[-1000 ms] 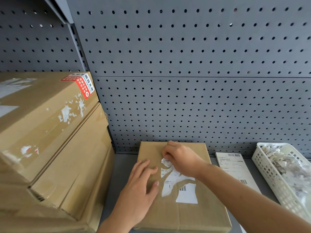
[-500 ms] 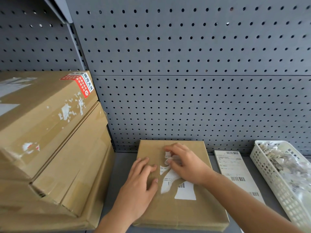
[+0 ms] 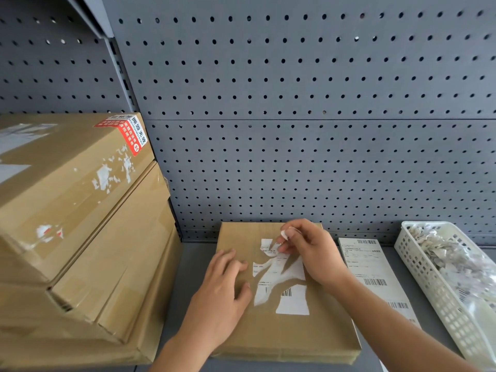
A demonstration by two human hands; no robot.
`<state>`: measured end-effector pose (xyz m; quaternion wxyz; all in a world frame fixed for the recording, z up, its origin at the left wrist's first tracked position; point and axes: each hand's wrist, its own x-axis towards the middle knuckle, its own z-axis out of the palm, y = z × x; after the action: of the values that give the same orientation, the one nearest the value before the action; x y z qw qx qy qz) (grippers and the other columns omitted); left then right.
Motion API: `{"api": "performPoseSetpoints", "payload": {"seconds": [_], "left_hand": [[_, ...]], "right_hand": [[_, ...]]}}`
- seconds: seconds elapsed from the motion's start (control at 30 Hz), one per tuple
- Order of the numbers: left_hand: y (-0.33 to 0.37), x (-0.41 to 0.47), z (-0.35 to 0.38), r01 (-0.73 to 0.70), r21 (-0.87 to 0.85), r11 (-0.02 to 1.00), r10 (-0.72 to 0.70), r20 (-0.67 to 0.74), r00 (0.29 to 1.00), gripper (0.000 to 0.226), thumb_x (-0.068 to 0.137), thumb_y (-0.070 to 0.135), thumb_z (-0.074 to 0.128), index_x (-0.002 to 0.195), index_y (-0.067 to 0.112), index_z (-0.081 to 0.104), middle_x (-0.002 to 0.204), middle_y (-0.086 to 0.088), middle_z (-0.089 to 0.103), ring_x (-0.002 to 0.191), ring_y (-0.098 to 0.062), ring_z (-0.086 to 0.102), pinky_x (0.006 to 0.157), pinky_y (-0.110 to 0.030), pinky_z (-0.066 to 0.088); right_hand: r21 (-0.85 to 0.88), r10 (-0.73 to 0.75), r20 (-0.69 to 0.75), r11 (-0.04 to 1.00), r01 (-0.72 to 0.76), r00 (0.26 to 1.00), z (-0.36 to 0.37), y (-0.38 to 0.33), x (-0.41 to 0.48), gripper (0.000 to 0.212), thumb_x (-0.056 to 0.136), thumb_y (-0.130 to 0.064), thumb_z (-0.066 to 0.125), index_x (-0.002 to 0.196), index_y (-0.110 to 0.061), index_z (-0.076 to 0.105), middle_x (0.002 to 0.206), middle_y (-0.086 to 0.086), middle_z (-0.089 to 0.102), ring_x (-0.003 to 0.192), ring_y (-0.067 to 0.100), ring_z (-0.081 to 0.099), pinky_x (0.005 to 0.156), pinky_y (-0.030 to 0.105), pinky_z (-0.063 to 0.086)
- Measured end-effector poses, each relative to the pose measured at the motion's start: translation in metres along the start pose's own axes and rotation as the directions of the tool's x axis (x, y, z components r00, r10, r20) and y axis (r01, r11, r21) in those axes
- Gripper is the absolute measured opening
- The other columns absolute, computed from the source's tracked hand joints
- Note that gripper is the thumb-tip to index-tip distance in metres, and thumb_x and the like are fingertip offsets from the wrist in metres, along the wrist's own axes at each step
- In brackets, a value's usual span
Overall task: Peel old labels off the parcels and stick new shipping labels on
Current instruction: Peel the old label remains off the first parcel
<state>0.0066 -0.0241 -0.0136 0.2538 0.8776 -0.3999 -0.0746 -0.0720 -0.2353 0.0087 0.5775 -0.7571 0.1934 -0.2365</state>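
A flat brown parcel (image 3: 308,336) lies on the grey shelf in front of me. Its white old label (image 3: 291,304) is torn into ragged patches, with a barcode still showing. My left hand (image 3: 222,288) rests flat on the parcel's left part, fingers spread. My right hand (image 3: 311,251) hovers over the parcel's far end and pinches a small curled scrap of label (image 3: 284,233) between thumb and fingertips. A new shipping label sheet (image 3: 373,275) lies on the shelf just right of the parcel.
A stack of large brown boxes (image 3: 80,224) fills the left side; the top one carries a red sticker (image 3: 126,132). A white perforated basket (image 3: 440,304) full of peeled label scraps stands at the right. A grey pegboard wall (image 3: 295,103) closes off the back.
My right hand has lifted off the label and moved slightly right, now holding a torn-off scrap. More bare cardboard shows at the label's top. My left hand has barely shifted.
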Motion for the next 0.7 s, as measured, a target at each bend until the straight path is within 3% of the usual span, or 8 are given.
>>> {"api": "performPoseSetpoints", "payload": {"seconds": [0.17,0.3,0.4,0.47,0.63,0.7], "left_hand": [[0.000,0.000,0.000,-0.003,0.000,1.000,0.003,-0.001,1.000,0.037,0.103,0.043,0.043,0.139,0.039,0.042,0.157,0.030,0.009,0.143,0.017,-0.012,0.092,-0.020,0.042],[0.000,0.000,0.000,0.009,-0.010,1.000,-0.009,-0.003,1.000,0.037,0.103,0.043,0.043,0.140,0.039,0.042,0.157,0.030,0.008,0.144,0.017,-0.010,0.096,-0.022,0.042],[0.000,0.000,0.000,0.009,-0.015,1.000,-0.009,-0.006,1.000,0.037,0.103,0.043,0.043,0.140,0.040,0.042,0.157,0.031,0.009,0.143,0.018,-0.010,0.096,-0.023,0.042],[-0.001,0.000,0.000,0.010,-0.018,1.000,-0.010,-0.003,1.000,0.038,0.103,0.043,0.043,0.141,0.040,0.042,0.157,0.030,0.009,0.144,0.017,-0.010,0.099,-0.025,0.043],[-0.001,0.000,0.000,0.027,-0.016,1.000,-0.027,0.002,1.000,0.038,0.103,0.044,0.043,0.141,0.041,0.041,0.158,0.030,0.009,0.146,0.014,-0.007,0.100,-0.030,0.045],[-0.001,0.000,0.000,0.028,-0.014,1.000,-0.028,0.003,1.000,0.038,0.103,0.044,0.042,0.141,0.041,0.041,0.158,0.030,0.009,0.146,0.014,-0.007,0.099,-0.029,0.044]], "right_hand": [[0.009,0.114,0.037,0.993,-0.115,0.993,-0.008,0.002,-0.006,0.033,0.103,-0.006,0.046,0.107,-0.024,0.074,0.079,0.001,0.068,0.068,0.019,0.066,0.080,0.035,0.056],[-0.021,0.166,0.108,0.986,-0.165,0.980,-0.015,-0.002,-0.017,0.023,0.098,-0.024,0.060,0.115,-0.036,0.071,0.071,-0.006,0.060,0.071,0.008,0.060,0.081,0.024,0.048],[-0.006,0.144,0.115,0.990,-0.144,0.983,-0.017,-0.005,-0.020,0.021,0.099,-0.036,0.058,0.114,-0.037,0.072,0.077,-0.007,0.062,0.073,0.010,0.059,0.084,0.032,0.051],[0.044,0.139,0.103,0.989,-0.144,0.985,-0.016,-0.005,-0.022,0.025,0.103,-0.031,0.051,0.112,-0.032,0.075,0.086,-0.006,0.068,0.075,0.013,0.060,0.084,0.037,0.052],[-0.078,0.121,0.064,0.990,-0.116,0.991,-0.022,-0.006,-0.029,0.031,0.103,-0.007,0.048,0.117,-0.028,0.066,0.080,-0.004,0.074,0.069,0.009,0.063,0.076,0.022,0.052],[-0.052,0.126,0.059,0.991,-0.123,0.990,-0.024,-0.003,-0.030,0.021,0.101,-0.004,0.050,0.111,-0.017,0.063,0.081,-0.001,0.075,0.072,0.013,0.067,0.075,0.024,0.054]]}}
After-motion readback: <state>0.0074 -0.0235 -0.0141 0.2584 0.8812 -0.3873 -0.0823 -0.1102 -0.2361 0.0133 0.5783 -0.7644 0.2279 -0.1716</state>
